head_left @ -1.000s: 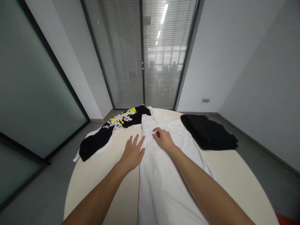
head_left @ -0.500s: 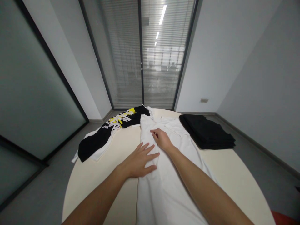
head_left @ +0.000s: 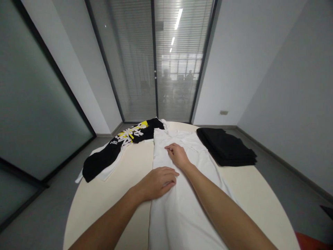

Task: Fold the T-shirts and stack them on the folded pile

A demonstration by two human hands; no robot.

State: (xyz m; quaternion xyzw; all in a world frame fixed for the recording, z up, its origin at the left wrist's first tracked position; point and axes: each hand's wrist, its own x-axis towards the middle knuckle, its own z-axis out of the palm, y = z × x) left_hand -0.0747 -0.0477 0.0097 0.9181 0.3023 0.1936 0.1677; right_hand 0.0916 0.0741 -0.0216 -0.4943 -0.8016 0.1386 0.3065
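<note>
A white T-shirt [head_left: 187, 208] lies lengthwise along the middle of the table, folded into a long strip with soft wrinkles. My left hand [head_left: 162, 180] rests on its left part, fingers drawn together and curled toward the thumb, pinching the cloth. Farther up the same garment is my right hand [head_left: 178, 155], its thumb and index finger closed on the fabric near the upper left. The fingertips of both hands are partly hidden.
A round cream table [head_left: 260, 198] bears everything. Black-and-white printed shirts [head_left: 104, 161] lie loosely along its far left edge. At the right is a stack of folded black garments [head_left: 226, 147]. Beyond stands a glass partition with blinds [head_left: 177, 93]. Something red [head_left: 312, 241] shows at lower right.
My left hand's spread fingers have drawn together and curled onto the white T-shirt. My right hand stays pinched at nearly the same spot. The view has shifted slightly.
</note>
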